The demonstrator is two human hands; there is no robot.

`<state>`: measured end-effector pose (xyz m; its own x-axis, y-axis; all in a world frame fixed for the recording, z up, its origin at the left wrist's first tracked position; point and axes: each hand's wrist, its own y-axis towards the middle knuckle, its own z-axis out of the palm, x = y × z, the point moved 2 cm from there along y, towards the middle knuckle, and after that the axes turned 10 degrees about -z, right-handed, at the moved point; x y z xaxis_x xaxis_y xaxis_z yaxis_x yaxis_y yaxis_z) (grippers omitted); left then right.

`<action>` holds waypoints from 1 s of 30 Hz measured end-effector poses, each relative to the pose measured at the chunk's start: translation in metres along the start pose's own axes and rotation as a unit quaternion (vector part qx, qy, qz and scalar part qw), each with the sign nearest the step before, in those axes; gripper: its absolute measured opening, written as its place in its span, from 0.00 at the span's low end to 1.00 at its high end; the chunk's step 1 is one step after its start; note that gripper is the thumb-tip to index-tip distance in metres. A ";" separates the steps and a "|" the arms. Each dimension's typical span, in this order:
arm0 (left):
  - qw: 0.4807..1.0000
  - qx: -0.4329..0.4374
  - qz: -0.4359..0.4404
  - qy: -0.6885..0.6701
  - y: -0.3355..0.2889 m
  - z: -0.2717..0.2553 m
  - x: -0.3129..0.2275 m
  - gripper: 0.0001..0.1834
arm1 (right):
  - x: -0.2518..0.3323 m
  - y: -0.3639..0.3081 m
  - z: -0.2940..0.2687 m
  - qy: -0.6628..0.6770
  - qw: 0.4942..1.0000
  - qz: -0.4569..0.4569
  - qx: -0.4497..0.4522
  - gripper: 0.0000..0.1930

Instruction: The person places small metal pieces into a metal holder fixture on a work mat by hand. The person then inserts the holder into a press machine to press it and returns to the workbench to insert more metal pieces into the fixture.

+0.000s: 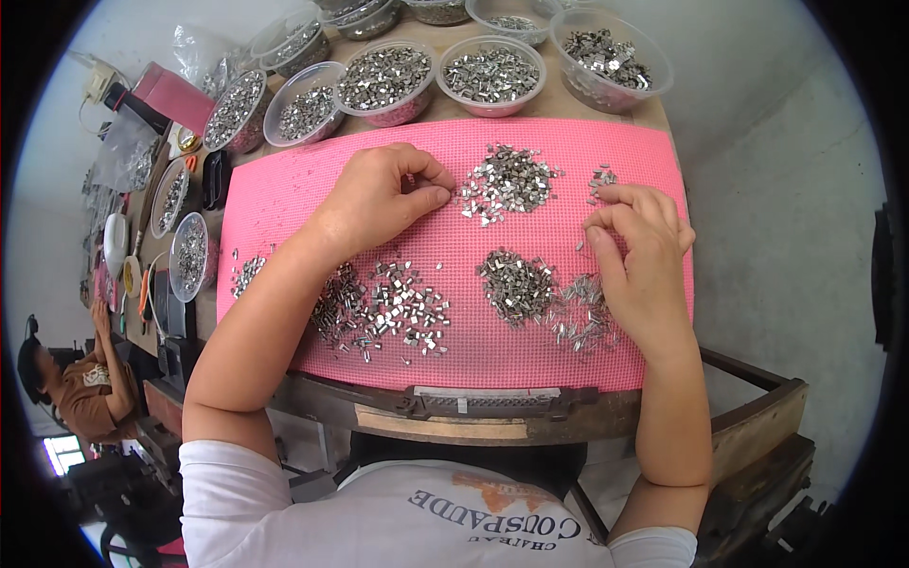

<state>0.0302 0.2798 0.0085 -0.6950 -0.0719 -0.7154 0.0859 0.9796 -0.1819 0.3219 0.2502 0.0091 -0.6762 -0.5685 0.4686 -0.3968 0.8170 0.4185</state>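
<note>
My left hand (pixel 383 197) is at the left edge of a pile of small silvery metal pieces (pixel 514 180), its fingers curled and its thumb and forefinger close together. Whatever its fingertips hold is too small to make out. Over the right side of the pink mesh mat (pixel 398 251), my right hand (pixel 644 248) has bent fingers, with thumb tip near forefinger. Any piece in that pinch cannot be made out. Just beyond its fingers lies a small cluster of metal pieces (pixel 603 176). Left of its thumb sits another pile (pixel 516 287), beside scattered thin slivers (pixel 582 314).
Loose pieces (pixel 402 308) spread near my left forearm, which hides part of them. Several clear tubs of metal parts (pixel 490 76) line the far edge. A metal bar (pixel 492 401) runs along the table's front. Another person (pixel 90 383) sits at the far left.
</note>
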 end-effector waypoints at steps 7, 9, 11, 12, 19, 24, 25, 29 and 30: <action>0.998 -0.013 0.050 0.036 -0.004 0.005 -0.010 0.08 | -0.002 0.001 -0.004 -0.053 0.998 -0.027 -0.019 0.02; 0.993 -0.023 0.082 0.081 -0.005 0.005 -0.012 0.08 | -0.002 0.000 -0.005 -0.054 0.998 -0.027 -0.019 0.02; 0.985 -0.032 0.114 0.125 -0.008 0.006 -0.018 0.09 | 0.000 0.002 -0.005 -0.028 0.999 -0.029 0.000 0.02; 0.974 -0.050 0.117 0.188 -0.010 0.007 -0.022 0.10 | 0.000 0.001 -0.005 -0.031 0.999 -0.026 0.003 0.02; 0.994 0.042 -0.022 -0.103 -0.016 0.009 -0.007 0.08 | 0.004 -0.002 -0.001 -0.036 0.998 -0.045 0.012 0.02; 0.924 0.127 -0.108 -0.343 -0.032 0.003 -0.012 0.10 | 0.004 -0.003 0.003 -0.053 0.997 -0.061 0.009 0.02; 0.899 0.173 -0.126 -0.382 -0.034 0.003 -0.011 0.10 | 0.004 -0.002 0.002 -0.061 0.996 -0.062 0.009 0.02; 0.891 0.182 -0.115 -0.400 -0.043 0.007 -0.016 0.09 | 0.004 -0.004 0.001 -0.070 0.995 -0.066 0.007 0.03; 0.892 0.182 -0.115 -0.398 -0.046 0.008 -0.019 0.09 | 0.004 -0.005 -0.001 -0.069 0.995 -0.065 0.005 0.03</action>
<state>0.0454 0.2347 0.0252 -0.0101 -0.5150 -0.8571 0.3333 0.8064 -0.4885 0.3218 0.2441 0.0093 -0.6969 -0.6518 0.2992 -0.4922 0.7381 0.4615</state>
